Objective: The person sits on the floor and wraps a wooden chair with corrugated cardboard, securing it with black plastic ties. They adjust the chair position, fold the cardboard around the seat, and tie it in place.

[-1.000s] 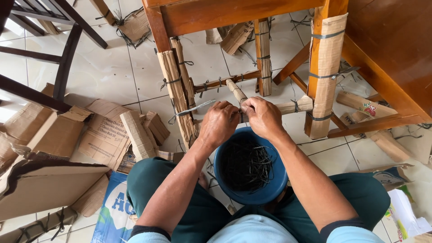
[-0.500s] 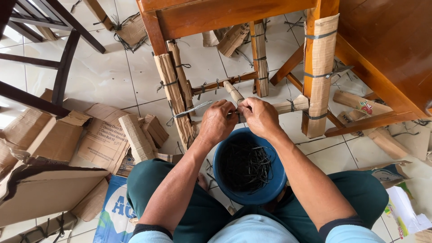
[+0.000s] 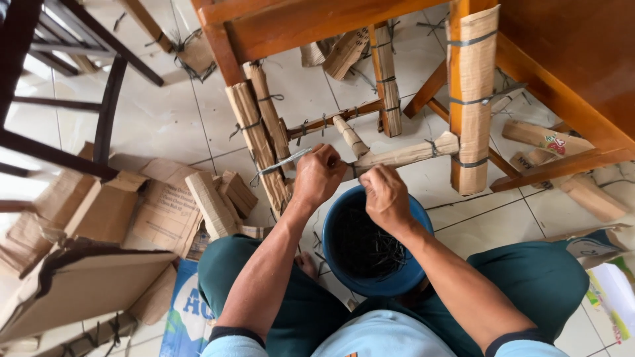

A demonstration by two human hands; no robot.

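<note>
Cardboard-wrapped wooden chair rung point(image 3: 403, 156) is being clenched by both the left hand point(image 3: 319, 176) and right hand point(image 3: 385, 196), which have apparently edged closer, tightening dark wire above the blue bucket point(image 3: 370, 244).

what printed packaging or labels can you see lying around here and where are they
Blue sheet: on the floor by the left knee, flat, blue with big white lettering.
Printed cardboard wrap: floor at right under the wooden frame, tan strip with a small red, green and white logo.
Printed carton piece: far right floor, tan with dark blue and orange print.

Pale tiled floor point(image 3: 165, 119), dark chair frame point(image 3: 106, 112), scattered cardboard point(image 3: 99, 211).
</note>
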